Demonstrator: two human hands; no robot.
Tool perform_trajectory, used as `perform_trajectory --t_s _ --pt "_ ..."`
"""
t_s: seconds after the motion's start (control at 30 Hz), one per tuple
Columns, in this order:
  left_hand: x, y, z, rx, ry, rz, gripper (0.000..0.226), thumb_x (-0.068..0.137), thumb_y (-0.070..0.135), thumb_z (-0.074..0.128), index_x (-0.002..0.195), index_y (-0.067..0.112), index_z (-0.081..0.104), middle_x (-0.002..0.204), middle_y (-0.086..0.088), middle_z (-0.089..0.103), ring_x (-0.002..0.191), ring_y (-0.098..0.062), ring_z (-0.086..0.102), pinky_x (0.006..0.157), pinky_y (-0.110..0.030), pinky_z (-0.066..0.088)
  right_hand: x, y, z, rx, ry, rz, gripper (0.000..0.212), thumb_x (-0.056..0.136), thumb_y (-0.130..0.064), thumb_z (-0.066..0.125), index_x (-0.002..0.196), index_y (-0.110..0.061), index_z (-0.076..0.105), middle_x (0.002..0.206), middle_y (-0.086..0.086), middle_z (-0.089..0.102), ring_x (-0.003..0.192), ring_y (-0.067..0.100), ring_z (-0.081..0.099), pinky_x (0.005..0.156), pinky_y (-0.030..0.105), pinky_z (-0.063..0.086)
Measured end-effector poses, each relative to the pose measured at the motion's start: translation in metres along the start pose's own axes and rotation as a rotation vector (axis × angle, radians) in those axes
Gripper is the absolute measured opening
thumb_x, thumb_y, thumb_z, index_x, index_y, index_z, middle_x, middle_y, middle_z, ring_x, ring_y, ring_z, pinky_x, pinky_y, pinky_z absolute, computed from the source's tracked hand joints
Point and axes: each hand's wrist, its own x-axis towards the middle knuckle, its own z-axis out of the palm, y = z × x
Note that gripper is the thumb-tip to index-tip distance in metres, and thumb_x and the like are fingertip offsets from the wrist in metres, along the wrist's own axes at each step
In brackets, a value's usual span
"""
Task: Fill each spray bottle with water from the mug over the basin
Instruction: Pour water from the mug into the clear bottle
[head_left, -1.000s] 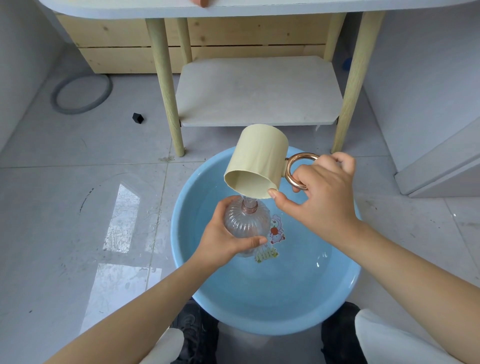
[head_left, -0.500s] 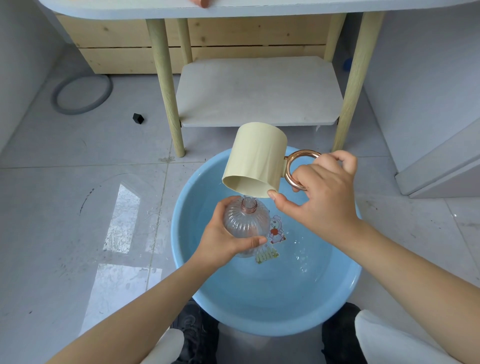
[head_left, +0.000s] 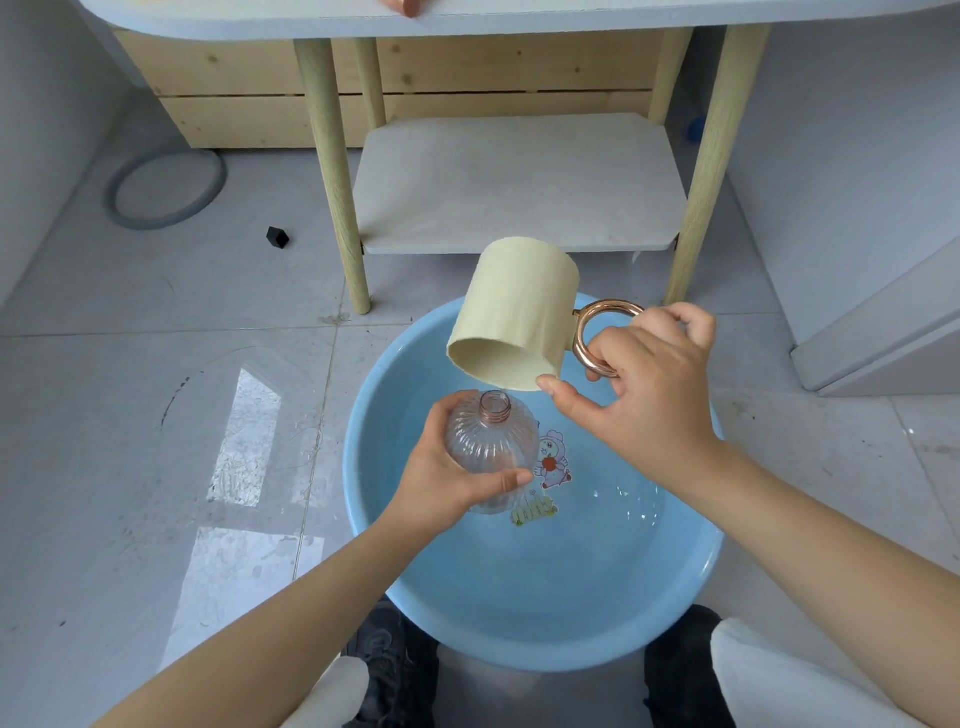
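Spray bottle (head_left: 491, 447), clear and uncapped, sits upright in the left hand (head_left: 441, 480), whose grip wraps its ribbed body over the blue basin (head_left: 545, 639). The right hand's (head_left: 644, 395) grip grasps the tipped mug (head_left: 514, 314) by its handle, just above the bottle's neck.

This looks like a home washroom or utility corner. Glossy grey floor tiles (head_left: 130, 415) meet plain walls, a small wooden-legged table (head_left: 332, 171) stands against a pine panel (head_left: 249, 104), and a blue basin (head_left: 545, 623) sits on the floor.
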Motion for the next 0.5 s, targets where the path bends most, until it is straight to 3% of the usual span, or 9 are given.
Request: perform_trajectory --t_s 0.07,0.23,0.3,0.4,0.5 --pt "0.000 0.000 0.000 -0.016 0.003 -0.008 0.086 0.048 0.029 0.090 0.122 0.032 0.046 0.116 0.019 0.058 0.106 0.010 0.054 0.080 -0.004 0.043 -0.001 -0.002 0.000 0.082 -0.058 0.157 0.047 0.076 -0.052 0.062 0.057 -0.013 0.044 0.051 -0.018 0.024 0.061 0.010 0.035 0.081 0.031 0.025" --pt "0.002 -0.001 -0.001 -0.050 0.008 -0.037 0.099 0.045 0.030 0.091 0.129 0.036 0.041 0.123 0.020 0.052 0.109 0.009 0.053 0.083 -0.006 0.044 -0.006 0.008 0.005 0.142 -0.183 0.474 0.049 0.074 -0.060 0.058 0.056 -0.016 0.044 0.048 -0.014 0.034 0.059 0.013 0.040 0.074 0.029 0.021" --pt "0.002 -0.001 -0.001 -0.070 0.012 -0.061 0.101 0.041 0.032 0.091 0.130 0.036 0.042 0.122 0.018 0.055 0.109 0.006 0.055 0.082 -0.009 0.046 -0.010 0.017 0.009 0.078 -0.255 0.514 0.048 0.075 -0.058 0.059 0.055 -0.017 0.043 0.047 -0.012 0.037 0.061 0.017 0.043 0.072 0.028 0.018" --pt "0.003 -0.001 -0.003 -0.098 0.026 -0.095 0.092 0.031 0.039 0.090 0.114 0.035 0.050 0.113 0.010 0.064 0.103 -0.003 0.062 0.078 -0.014 0.049 -0.021 0.030 0.015 -0.026 -0.392 0.502 0.046 0.079 -0.054 0.065 0.056 -0.023 0.040 0.050 -0.013 0.043 0.070 0.020 0.048 0.073 0.028 0.015" --pt "0.002 -0.001 -0.004 -0.100 0.014 -0.092 0.083 0.038 0.030 0.091 0.111 0.034 0.051 0.110 0.008 0.065 0.101 -0.004 0.063 0.080 -0.017 0.050 -0.033 0.039 0.023 -0.121 -0.493 0.462 0.040 0.079 -0.052 0.065 0.059 -0.025 0.043 0.053 -0.013 0.046 0.072 0.020 0.050 0.079 0.030 0.019"
